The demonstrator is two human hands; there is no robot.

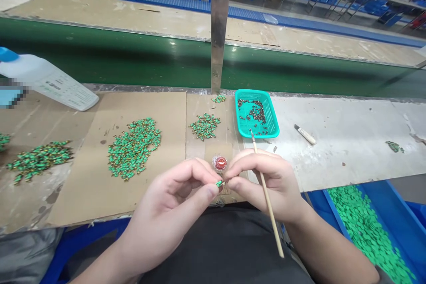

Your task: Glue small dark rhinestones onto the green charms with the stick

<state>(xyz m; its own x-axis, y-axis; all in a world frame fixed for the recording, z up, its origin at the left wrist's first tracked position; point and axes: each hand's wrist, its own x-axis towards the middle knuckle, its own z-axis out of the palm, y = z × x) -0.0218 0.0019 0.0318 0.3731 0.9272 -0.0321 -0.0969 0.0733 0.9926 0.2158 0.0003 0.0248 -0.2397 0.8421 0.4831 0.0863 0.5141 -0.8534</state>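
Observation:
My left hand pinches a small green piece between thumb and index finger. Opposite it, my right hand has its thumb and index fingertips together at a tiny gold-coloured part touching the green piece's end. A thin wooden-handled brush is also held in the right hand, its narrow tip pointing away from me. Just beyond the fingertips stands a small round pot with red contents. Behind it lie a pile of green-and-gold pieces and a turquoise basket holding small dark metal parts.
Larger piles of green pieces lie on cardboard to the left, near a white bottle. A short knife-like tool rests at right. A blue bin holds green pieces below. A metal post rises ahead.

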